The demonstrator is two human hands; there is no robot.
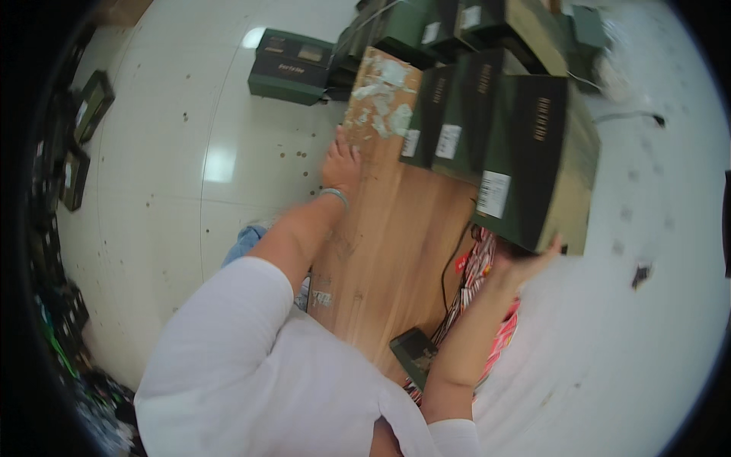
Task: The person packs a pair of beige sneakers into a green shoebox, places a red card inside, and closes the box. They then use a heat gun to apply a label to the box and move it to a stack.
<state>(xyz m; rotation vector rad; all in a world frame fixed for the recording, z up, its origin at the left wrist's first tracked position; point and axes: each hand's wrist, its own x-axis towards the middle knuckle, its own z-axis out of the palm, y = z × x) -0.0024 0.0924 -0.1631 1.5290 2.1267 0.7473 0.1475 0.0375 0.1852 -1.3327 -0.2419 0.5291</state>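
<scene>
At the table's right side, my right hand (522, 265) grips the near lower end of a dark green box (525, 152) with a black panel and a white label. Part of that hand's fingers is hidden by the box. Several similar boxes stand in a row beyond it, the closest being a green box (466, 114) beside it. My left hand (342, 167) lies on the left edge of the wooden table (381, 228), fingers stretched out and holding nothing. A pale band circles that wrist. Just past the fingers, torn pale paper patches (392, 74) stick to the wood.
A dark phone-like device (415, 354) lies near my right forearm, with a black cable (449, 266) beside it. Red and white printed packets (476, 263) lie along the table's right edge. Another green box (289, 67) sits far left; more boxes (74, 179) line the floor's left side.
</scene>
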